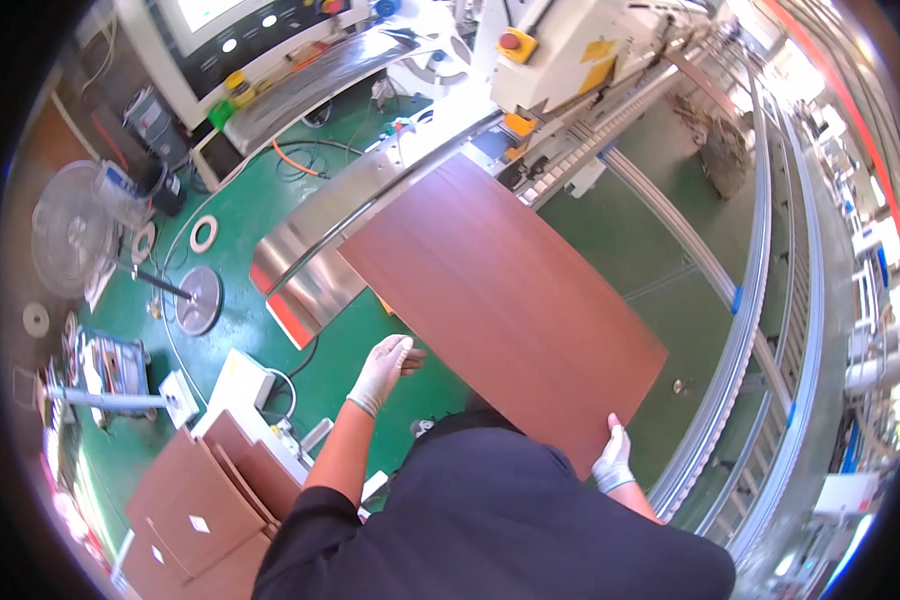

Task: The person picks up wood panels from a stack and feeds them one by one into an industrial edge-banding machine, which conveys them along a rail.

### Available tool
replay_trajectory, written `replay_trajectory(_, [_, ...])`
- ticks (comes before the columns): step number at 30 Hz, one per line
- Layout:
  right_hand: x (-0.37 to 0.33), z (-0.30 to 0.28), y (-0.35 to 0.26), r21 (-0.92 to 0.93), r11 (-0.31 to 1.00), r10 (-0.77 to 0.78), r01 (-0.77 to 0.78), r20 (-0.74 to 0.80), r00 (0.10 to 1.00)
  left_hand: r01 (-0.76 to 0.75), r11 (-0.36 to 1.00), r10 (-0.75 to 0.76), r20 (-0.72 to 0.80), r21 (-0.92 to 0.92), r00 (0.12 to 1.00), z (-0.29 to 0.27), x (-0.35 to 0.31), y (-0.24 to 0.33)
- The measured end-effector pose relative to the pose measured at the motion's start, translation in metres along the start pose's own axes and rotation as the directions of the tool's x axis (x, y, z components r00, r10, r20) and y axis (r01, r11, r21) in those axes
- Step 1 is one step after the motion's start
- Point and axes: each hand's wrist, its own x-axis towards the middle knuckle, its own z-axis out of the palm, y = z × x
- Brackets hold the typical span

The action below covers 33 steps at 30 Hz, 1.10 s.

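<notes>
The right hand (613,458), in a pale glove at the lower right of the frame, has its grip closed on the near corner of a brown panel (510,310), thumb laid over the top face and the other fingers mostly hidden. The left hand (382,368), also gloved, is just beside the panel's left edge and appears apart from it, fingers half curled; nothing shows in it, though whether something small is pinched there I cannot tell. To handle the sheet well from this hold, the right thumb should press only lightly, and a left palm set flat beneath the long edge would probably share the weight and check any twist; the panel seems best kept level, its far end square to the machine. As for position, the panel spans the middle of the frame, running from the right grip up and leftward, and lies up and to the right of the left one. Its far end reaches a bright metal plate (320,285) and the white machine (560,60) at the top. Beyond, a curved metal rail (745,335) passes on the right, a stack of similar brown sheets (195,500) fills the lower left, and a standing fan (75,220) stands at the left.
</notes>
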Motion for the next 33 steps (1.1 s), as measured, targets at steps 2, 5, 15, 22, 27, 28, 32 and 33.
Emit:
replay_trajectory(2, [-0.006, 0.009, 0.009, -0.068, 0.998, 0.002, -0.009, -0.091, 0.996, -0.332, 0.857, 0.443, -0.235, 0.393, 0.865, -0.024, -0.013, 0.01])
replay_trajectory(5, [0.026, 0.025, -0.028, -0.35, 0.937, -0.07, -0.002, -0.191, 0.979, -0.314, 0.434, 0.821, -0.226, 0.844, 0.524, -0.047, 0.008, 0.036])
replay_trajectory(15, [0.094, 0.06, -0.084, -0.417, 0.905, -0.088, -0.078, -0.365, 0.927, 0.358, 0.103, 0.677, -0.33, 0.928, 0.658, -0.131, 0.023, 0.033])
replay_trajectory(22, [0.164, 0.052, -0.107, -0.408, 0.912, -0.152, -0.036, -0.418, 0.896, 0.439, 0.064, 0.528, -0.404, 0.896, 0.747, -0.119, 0.021, 0.052])
replay_trajectory(27, [0.198, 0.072, -0.138, -0.373, 0.927, -0.194, 0.052, -0.355, 0.914, 0.483, 0.058, 0.454, -0.454, 0.874, 0.767, -0.114, 0.023, 0.055])
replay_trajectory(28, [0.217, 0.061, -0.142, -0.37, 0.925, -0.22, 0.089, -0.328, 0.919, 0.491, 0.06, 0.452, -0.462, 0.869, 0.763, -0.113, 0.023, 0.056])
replay_trajectory(32, [0.27, 0.045, -0.162, -0.414, 0.901, -0.285, 0.131, -0.334, 0.898, 0.491, 0.08, 0.451, -0.471, 0.867, 0.758, -0.114, 0.023, 0.055])
replay_trajectory(33, [0.283, 0.041, -0.167, -0.439, 0.886, -0.317, 0.148, -0.34, 0.885, 0.49, 0.076, 0.454, -0.467, 0.868, 0.758, -0.113, 0.024, 0.056])
